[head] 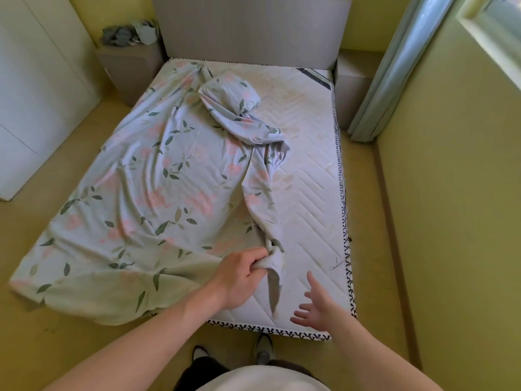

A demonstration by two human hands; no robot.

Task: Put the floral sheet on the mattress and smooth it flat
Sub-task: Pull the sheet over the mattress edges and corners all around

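The floral sheet [158, 187], pale with pink flowers and green leaves, lies rumpled over the left half of the white quilted mattress [307, 176]. Its left edge hangs off the bed's side. A twisted, bunched strip of it runs up the middle to a lump near the headboard. My left hand [239, 275] is closed on a gathered fold of the sheet near the foot of the bed. My right hand [317, 309] hovers with fingers spread, holding nothing, over the bare mattress by the near right corner.
A grey headboard [251, 29] stands at the far end. A low stand [129, 69] with dark cloth on it sits at the far left, a white cabinet [33, 88] further left. A wall and curtain [394, 69] close in on the right. My feet are at the foot edge.
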